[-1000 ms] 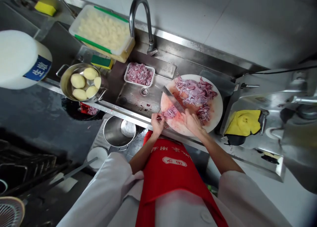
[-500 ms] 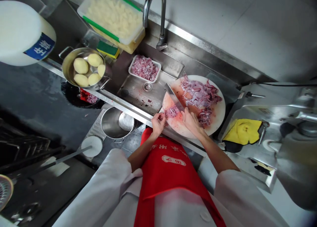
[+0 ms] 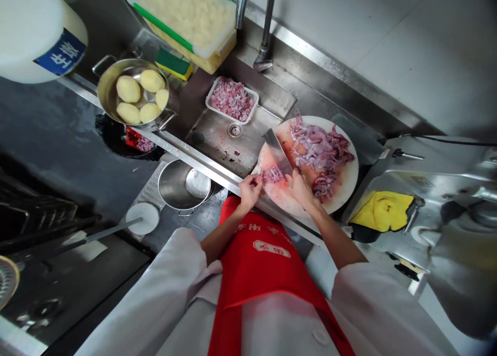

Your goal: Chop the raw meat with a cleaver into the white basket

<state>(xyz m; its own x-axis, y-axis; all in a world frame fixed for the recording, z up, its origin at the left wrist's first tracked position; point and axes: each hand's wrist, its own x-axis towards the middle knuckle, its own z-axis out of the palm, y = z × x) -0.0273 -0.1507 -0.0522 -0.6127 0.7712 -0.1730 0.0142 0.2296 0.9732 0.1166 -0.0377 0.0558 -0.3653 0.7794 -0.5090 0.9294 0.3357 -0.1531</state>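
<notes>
A cleaver (image 3: 278,151) is in my right hand (image 3: 302,189), its wide blade slanting up and left over the round white cutting board (image 3: 287,198). Just below the blade lies a small bundle of squid tentacles (image 3: 272,175). My left hand (image 3: 251,191) is closed at the bundle's left end, thumb and fingers pinched on it at the board's edge. Behind the blade rests a larger heap of whole squid pieces (image 3: 320,146), purple and pale. Another small clump of squid (image 3: 324,185) sits right of my right hand. Reddish liquid stains the board.
In the sink (image 3: 212,141) stands a white basket (image 3: 254,93) of chopped squid, below the faucet (image 3: 264,61). Leftward are a pot (image 3: 104,94) of peeled potatoes, a sponge (image 3: 173,63) and a lidded tub (image 3: 221,53). A yellow cloth (image 3: 382,211) lies to the right.
The view has shifted and tilted slightly, so the sink things sit a little higher and further right. Both hands and the cleaver keep nearly the same places on the board.
</notes>
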